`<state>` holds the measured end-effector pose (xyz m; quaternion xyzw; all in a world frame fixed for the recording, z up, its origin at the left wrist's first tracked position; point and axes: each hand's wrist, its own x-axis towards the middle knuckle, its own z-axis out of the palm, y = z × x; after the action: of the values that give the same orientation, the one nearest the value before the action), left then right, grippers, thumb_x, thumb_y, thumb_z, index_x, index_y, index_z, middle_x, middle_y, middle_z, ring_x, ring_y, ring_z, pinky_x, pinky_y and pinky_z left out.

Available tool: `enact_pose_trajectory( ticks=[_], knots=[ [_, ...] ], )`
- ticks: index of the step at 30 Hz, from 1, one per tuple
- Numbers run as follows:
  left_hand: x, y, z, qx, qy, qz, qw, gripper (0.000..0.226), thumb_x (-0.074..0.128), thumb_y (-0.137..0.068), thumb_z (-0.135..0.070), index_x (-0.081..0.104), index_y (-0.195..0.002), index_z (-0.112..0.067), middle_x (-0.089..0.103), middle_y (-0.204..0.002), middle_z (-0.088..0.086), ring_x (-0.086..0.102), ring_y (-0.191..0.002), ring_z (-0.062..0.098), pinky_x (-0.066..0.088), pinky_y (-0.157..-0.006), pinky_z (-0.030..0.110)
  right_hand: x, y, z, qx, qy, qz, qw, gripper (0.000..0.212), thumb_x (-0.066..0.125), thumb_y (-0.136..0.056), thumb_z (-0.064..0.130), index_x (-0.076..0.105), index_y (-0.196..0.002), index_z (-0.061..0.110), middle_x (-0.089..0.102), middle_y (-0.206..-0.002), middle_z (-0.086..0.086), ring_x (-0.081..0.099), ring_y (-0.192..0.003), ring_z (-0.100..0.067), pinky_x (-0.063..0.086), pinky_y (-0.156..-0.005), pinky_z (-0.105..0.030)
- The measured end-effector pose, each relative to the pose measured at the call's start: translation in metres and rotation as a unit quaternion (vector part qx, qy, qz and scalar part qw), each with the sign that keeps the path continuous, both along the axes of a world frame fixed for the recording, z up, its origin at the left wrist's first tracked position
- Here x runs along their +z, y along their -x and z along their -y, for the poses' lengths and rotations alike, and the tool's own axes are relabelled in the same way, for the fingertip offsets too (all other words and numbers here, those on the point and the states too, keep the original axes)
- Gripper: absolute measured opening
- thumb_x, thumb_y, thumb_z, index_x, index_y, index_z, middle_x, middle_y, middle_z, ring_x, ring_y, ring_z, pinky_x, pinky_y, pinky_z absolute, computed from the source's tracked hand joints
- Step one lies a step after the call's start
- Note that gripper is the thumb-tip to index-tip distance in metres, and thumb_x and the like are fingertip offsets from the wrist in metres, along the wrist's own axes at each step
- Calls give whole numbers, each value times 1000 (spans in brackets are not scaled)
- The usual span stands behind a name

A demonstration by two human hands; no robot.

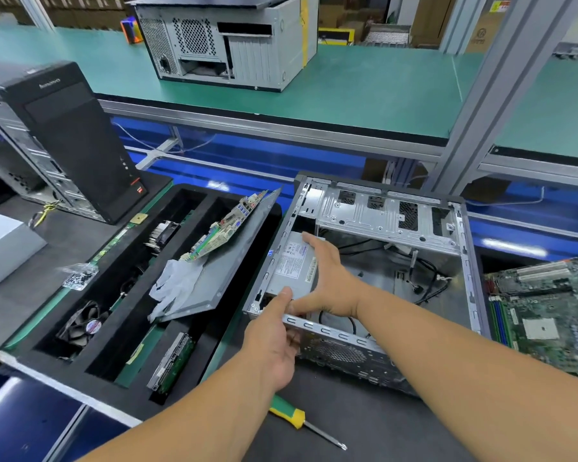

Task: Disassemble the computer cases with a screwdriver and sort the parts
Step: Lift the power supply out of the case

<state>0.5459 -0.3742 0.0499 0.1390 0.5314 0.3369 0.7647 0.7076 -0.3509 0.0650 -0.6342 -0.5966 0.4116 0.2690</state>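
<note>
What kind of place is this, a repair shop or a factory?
Probably a factory-style teardown line for old computers. Several cases sit on long green benches, a tray holds sorted parts, and a screwdriver lies ready.

Silver case (391, 215), grey labelled supply (291, 268), green-yellow screwdriver (292, 416), green boards (548, 301), black tray (167, 308), teal worktop (364, 88).

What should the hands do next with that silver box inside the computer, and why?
Probably lift the silver power supply box up and out of the open case. The right hand already spans it, the left hand grips the case rim beside it, and the screwdriver lies set down on the table, which suggests the screws are out. Whether cables still hold it I cannot tell.
</note>
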Motion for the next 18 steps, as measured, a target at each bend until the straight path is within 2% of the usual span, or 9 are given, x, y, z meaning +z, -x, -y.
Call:
enact_pose_trajectory(
  ticks=[3,6,9,11,12,15,18],
  knots=[
    [3,2,-2,-7,3,48,999,42,76,-90,-44,75,-55,-21,68,-67,0,62,-51,15,54,-55,30,7,-3,-2,11,36,12,999,147,98,-53,49,-7,-156,54,-3,-162,13,19,-151,-22,29,-122,-48],
    [4,2,-1,-15,-1,58,998,43,74,-91,-44,76,-55,-21,69,-69,0,59,-53,14,52,-57,30,16,-7,-7,28,74,36,996,150,98,-50,50,-10,-154,58,-6,-165,10,22,-152,-27,30,-121,-50],
    [2,2,1,-4,-5,59,998,36,76,-88,-49,85,-79,-16,74,-90,8,57,-73,21,54,-78,37,15,-4,-7,-18,71,-30,997,152,100,-49,49,-10,-155,57,2,-165,8,32,-146,-28,40,-116,-52],
    [-1,2,2,15,-1,66,998,47,79,-83,-56,83,-99,-12,70,-100,12,50,-86,27,50,-94,42,8,1,-2,-56,47,-71,995,155,102,-47,49,-9,-156,56,6,-167,11,27,-148,-19,33,-120,-48],
    [-1,2,4,17,-3,66,998,52,80,-78,-59,84,-98,-11,69,-97,12,49,-85,26,49,-96,42,4,2,0,-68,39,-87,993,155,102,-46,49,-7,-155,57,8,-168,12,24,-149,-17,29,-122,-48],
    [-3,3,4,9,-1,53,999,39,82,-74,-58,83,-72,-19,62,-70,2,41,-62,14,47,-76,32,0,2,3,-64,23,-89,994,147,102,-47,49,2,-154,58,21,-163,7,30,-148,-21,30,-122,-50],
    [-7,3,5,20,-1,38,999,35,80,-85,-46,80,-61,-21,59,-62,-2,44,-50,10,48,-59,25,0,2,5,-61,5,-75,995,143,102,-48,46,7,-155,52,26,-154,6,39,-139,-20,35,-120,-49]
  ],
)
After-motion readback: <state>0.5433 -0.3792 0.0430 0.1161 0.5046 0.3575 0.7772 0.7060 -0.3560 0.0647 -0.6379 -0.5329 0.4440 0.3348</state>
